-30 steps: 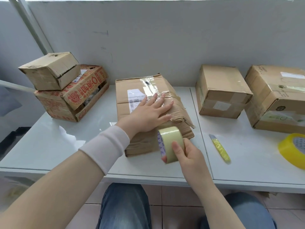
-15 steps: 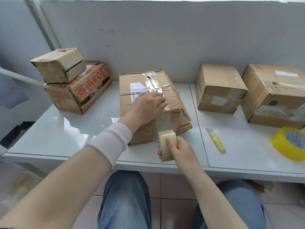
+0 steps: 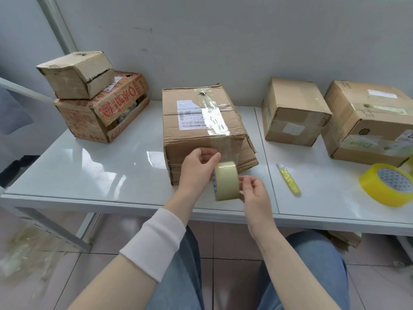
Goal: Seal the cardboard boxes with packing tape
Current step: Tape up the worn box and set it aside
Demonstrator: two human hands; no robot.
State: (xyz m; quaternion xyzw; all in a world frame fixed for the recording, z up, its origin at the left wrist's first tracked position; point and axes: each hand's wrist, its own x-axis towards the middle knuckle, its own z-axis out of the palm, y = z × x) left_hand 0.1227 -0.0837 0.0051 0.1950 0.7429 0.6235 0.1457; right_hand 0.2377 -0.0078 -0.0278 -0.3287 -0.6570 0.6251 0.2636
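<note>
Down from the top of the middle box (image 3: 201, 121) comes the left hand (image 3: 197, 167), which half a second ago was pressing flat on the lid; it now sits against the front face of that box, just above the tape roll (image 3: 225, 181). Its fingers (image 3: 214, 156) are curled, and thumb and forefinger appear to pinch the tape strip (image 3: 220, 127) where it leaves the roll. The right hand (image 3: 254, 194) holds the roll in front of the box's lower edge, its fingers (image 3: 245, 182) closed on the roll's right rim.

The strip runs from the back edge of the middle box, across the lid beside the shipping label, over the front edge and down the front face, and is still joined to the roll. So this box looks nearly sealed along that line; what seems left is to part the strip from the roll and press the end down. A yellow utility knife (image 3: 289, 179) lies on the table (image 3: 89, 166) just right of the box, untouched.

Further right of the middle box stand a plain box (image 3: 292, 110) and a larger box (image 3: 366, 121), both showing tape already. Left of it, a small box (image 3: 78, 74) sits on a printed box (image 3: 100, 113); both show gaping flaps and probably still need sealing. A yellow roll (image 3: 386, 184) lies far right.
</note>
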